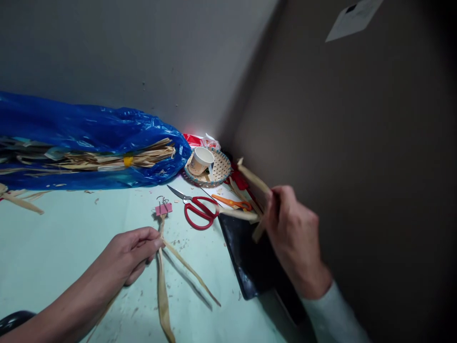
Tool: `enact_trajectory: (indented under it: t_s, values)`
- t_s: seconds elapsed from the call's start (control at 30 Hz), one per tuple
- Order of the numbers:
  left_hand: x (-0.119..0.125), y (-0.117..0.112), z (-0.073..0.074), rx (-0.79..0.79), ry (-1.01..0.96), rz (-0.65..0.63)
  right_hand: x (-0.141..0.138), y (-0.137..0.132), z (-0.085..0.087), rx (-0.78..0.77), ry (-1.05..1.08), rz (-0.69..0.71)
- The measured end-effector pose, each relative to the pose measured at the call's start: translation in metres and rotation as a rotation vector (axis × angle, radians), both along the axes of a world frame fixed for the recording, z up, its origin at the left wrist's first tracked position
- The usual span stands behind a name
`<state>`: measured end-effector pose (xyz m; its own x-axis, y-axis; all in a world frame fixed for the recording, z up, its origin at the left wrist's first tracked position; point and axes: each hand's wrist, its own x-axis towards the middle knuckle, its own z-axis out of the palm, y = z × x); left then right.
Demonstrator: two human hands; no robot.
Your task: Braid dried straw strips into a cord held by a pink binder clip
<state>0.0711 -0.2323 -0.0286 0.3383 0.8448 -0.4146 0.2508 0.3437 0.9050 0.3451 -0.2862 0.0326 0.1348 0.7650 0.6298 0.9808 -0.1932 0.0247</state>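
My left hand (pixel 137 252) pinches a braid of dried plant strips (pixel 163 293) just below a pink binder clip (pixel 163 208), which grips the strips' upper end on the table. Loose tails hang from the pinch toward me and fan to the right; another passes under my wrist. On the right, my right hand (pixel 294 233) is raised over a black flat object, its fingers closed on a few pale strips (pixel 254 176) that stick out to the left and downward. Red-handled scissors (pixel 200 212) lie with blades partly apart between the two hands.
A blue plastic bag (pixel 89 124) holding bundled dry strips (pixel 150 155) lies along the wall. A woven basket (pixel 223 166) holds a paper cup (pixel 202 159). Orange-handled cutter (pixel 232 202) and black flat object (pixel 243 257) lie at right. The dark wall stands close by my right arm.
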Motion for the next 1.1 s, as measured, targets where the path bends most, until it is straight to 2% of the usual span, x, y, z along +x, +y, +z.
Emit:
enact_trajectory:
  t_s: [0.07,0.13,0.2,0.37,0.43,0.53,0.6,0.67,0.7,0.73,0.77,0.83,0.9,1.1]
  values:
    - [0.002,-0.002,0.005,-0.013,0.003,0.016,0.02,0.008,0.013,-0.104,-0.1,-0.194]
    - [0.003,-0.003,0.007,-0.026,-0.001,0.034,0.03,0.012,0.02,-0.208,-0.135,-0.235]
    - [0.003,-0.002,0.007,-0.019,-0.016,0.034,0.035,0.012,0.022,-0.238,-0.126,-0.225]
    - [-0.001,-0.001,0.0,-0.014,-0.032,0.026,0.045,-0.001,0.029,-0.157,-0.076,-0.177]
    - [-0.003,0.0,-0.003,-0.032,-0.034,0.012,0.045,-0.009,0.037,-0.046,-0.069,-0.152]
    - [-0.004,0.002,-0.006,-0.06,-0.062,-0.01,0.023,-0.019,0.045,0.196,0.068,-0.1]
    - [-0.003,0.002,-0.006,-0.061,-0.082,-0.004,-0.005,-0.024,0.041,0.188,0.353,0.063]
    - [-0.002,0.002,-0.004,-0.057,-0.097,-0.001,-0.038,-0.026,0.024,-0.17,0.806,0.407]
    - [-0.002,0.001,-0.003,-0.057,-0.104,0.006,-0.053,-0.026,0.014,-0.362,0.918,0.542]
    - [-0.001,0.001,-0.002,-0.06,-0.108,0.014,-0.066,-0.025,0.002,-0.495,0.972,0.611]
    - [0.0,0.0,-0.001,-0.066,-0.108,0.023,-0.076,-0.024,-0.009,-0.613,0.994,0.614]
    - [0.001,-0.001,0.001,-0.081,-0.099,0.05,-0.088,-0.023,-0.027,-0.685,0.971,0.562]
    - [0.001,-0.001,0.001,-0.095,-0.087,0.063,-0.088,-0.022,-0.035,-0.711,0.942,0.527]
    - [-0.005,0.0,-0.009,-0.132,-0.135,0.026,-0.074,-0.02,-0.026,-0.793,0.909,0.502]
